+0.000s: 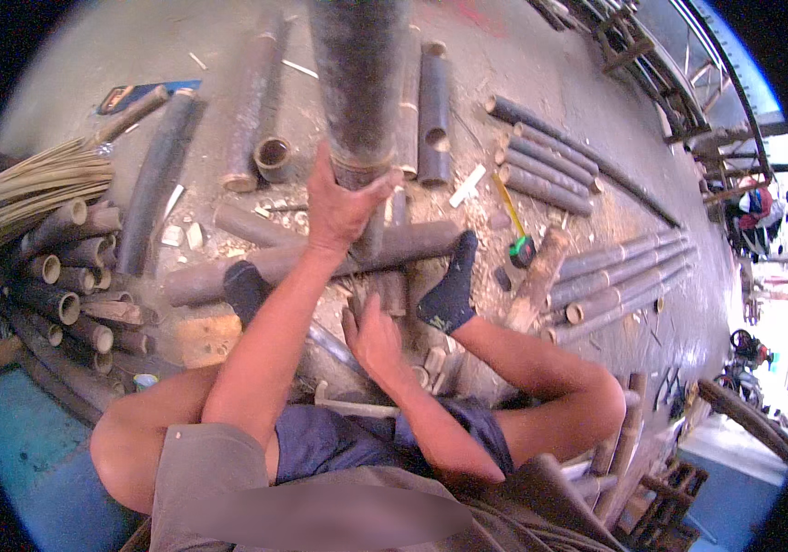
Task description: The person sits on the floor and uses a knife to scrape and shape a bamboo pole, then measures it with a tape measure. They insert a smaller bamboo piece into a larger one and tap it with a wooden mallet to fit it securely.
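My left hand (343,207) is closed around the lower end of a thick dark bamboo pole (357,83), which stands up toward the top of the view. Its narrower lower end reaches a brown bamboo log (302,267) lying crosswise between my feet. Lower down, my right hand (377,342) is between my knees with its fingers curled. What it holds, if anything, I cannot make out. Beside it lies a pale metal strip or blade (337,351). My socked feet (449,285) are at the crosswise log.
Cut bamboo tubes (68,304) and thin strips (35,193) are heaped at left. More bamboo (550,170) lies in rows at right, near a yellow tape measure (521,247). Wood chips litter the floor. Dark bamboo lengths (433,120) lie ahead, with a wooden block (210,339) near my left foot.
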`<state>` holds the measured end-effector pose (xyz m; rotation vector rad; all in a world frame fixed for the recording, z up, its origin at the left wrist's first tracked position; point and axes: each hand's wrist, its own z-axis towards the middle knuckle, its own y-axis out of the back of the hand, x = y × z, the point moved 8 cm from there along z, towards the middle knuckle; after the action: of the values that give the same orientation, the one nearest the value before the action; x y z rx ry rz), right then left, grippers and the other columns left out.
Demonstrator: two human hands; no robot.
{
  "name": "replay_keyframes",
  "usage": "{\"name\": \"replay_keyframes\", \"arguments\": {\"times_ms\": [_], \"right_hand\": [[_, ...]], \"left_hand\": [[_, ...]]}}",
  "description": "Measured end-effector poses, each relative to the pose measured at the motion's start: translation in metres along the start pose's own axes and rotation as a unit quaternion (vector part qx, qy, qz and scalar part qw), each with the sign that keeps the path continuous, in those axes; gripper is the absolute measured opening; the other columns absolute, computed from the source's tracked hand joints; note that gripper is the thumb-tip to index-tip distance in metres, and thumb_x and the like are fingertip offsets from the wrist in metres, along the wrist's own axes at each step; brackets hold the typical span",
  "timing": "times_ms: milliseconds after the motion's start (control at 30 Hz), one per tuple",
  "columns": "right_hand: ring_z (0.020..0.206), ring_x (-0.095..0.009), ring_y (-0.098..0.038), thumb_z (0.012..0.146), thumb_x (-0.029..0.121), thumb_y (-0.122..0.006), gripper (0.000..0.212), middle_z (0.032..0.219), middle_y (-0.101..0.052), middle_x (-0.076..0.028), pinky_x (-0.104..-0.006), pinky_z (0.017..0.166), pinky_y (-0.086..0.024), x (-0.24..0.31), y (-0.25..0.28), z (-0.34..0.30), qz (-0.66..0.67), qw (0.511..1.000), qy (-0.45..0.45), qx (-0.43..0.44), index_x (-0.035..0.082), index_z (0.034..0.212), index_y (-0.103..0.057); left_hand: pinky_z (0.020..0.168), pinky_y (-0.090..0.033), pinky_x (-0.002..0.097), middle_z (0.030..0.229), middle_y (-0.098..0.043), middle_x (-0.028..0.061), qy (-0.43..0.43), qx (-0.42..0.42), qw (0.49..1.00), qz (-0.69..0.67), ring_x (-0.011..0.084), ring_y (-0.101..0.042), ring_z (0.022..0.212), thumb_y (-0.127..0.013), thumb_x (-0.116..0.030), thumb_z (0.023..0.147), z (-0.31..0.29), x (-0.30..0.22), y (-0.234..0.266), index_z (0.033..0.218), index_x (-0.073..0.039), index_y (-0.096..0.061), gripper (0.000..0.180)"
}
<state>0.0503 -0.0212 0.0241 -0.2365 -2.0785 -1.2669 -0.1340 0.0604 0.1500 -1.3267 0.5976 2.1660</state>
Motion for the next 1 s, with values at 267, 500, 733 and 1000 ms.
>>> {"name": "replay_keyframes", "arguments": {"times_ms": [267,500,733,1000], "right_hand": [[0.089,-0.058,-0.065,0.095,0.04,-0.063,0.052,0.089,-0.066,-0.038,-0.0646,0.081,-0.051,-0.051,0.004,-0.084,-0.034,0.982,-0.034,0.18,-0.002,0.123,-0.051],[0.089,-0.051,-0.07,0.091,0.039,-0.069,0.057,0.093,-0.071,-0.031,-0.0595,0.082,-0.055,-0.055,0.012,-0.069,-0.144,0.969,-0.01,0.202,0.003,0.133,-0.053],[0.105,-0.048,-0.068,0.084,0.033,-0.075,0.065,0.119,-0.067,-0.03,-0.0537,0.091,-0.056,-0.047,0.033,-0.044,-0.15,0.97,0.049,0.182,0.004,0.137,-0.053],[0.097,-0.042,-0.07,0.091,0.032,-0.07,0.039,0.11,-0.071,-0.02,-0.0475,0.084,-0.057,-0.062,0.151,-0.031,-0.156,0.979,0.022,0.133,0.006,0.12,-0.066]], "left_hand": [[0.097,-0.052,0.0431,0.115,-0.071,0.0262,0.236,0.006,0.972,0.013,0.0362,-0.069,0.108,-0.088,-0.038,0.075,-0.032,0.102,-0.021,0.128,0.005,-0.055,0.076],[0.097,-0.05,0.0506,0.114,-0.069,0.0287,0.269,-0.012,0.945,0.185,0.0446,-0.067,0.106,-0.081,-0.048,0.078,0.028,0.183,-0.006,0.121,0.004,-0.058,0.071],[0.108,-0.045,0.0495,0.127,-0.066,0.0238,-0.143,0.061,0.922,0.355,0.038,-0.062,0.121,-0.078,-0.039,0.086,0.036,0.101,-0.035,0.138,-0.005,-0.058,0.066],[0.089,-0.053,0.0494,0.111,-0.072,0.0231,0.048,0.675,0.736,0.015,0.0381,-0.07,0.104,-0.069,-0.058,0.089,-0.189,-0.01,-0.12,0.113,-0.007,-0.069,0.057]]}}
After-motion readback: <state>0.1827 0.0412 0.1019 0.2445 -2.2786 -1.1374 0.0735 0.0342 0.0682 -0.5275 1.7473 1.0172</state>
